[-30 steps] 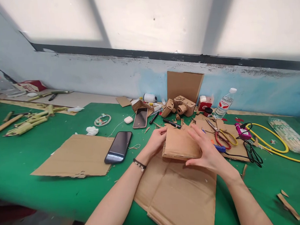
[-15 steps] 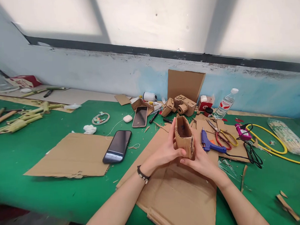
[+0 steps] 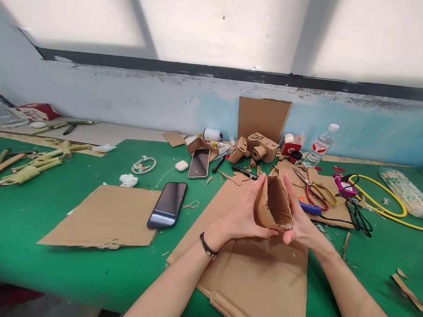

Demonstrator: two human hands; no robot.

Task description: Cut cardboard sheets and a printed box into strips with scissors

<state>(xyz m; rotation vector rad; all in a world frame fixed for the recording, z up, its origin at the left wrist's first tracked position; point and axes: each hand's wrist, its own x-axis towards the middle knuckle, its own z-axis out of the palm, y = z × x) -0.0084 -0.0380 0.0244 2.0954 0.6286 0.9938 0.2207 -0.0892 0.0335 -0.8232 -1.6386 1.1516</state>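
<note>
The left hand (image 3: 240, 219) and right hand (image 3: 302, 220) are clasping a curled brown cardboard tube (image 3: 274, 205) between them over the green desk's (image 3: 79, 267) front edge; its long axis is running away from the person.

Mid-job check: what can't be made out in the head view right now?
Head view:
folded cardboard piece: its outer sides are covered by the left hand and right hand.
blue tool: mostly hidden behind the right hand; only an end shows.
water bottle: label too small to read.
bag of sticks: blurred near the right edge.
</note>
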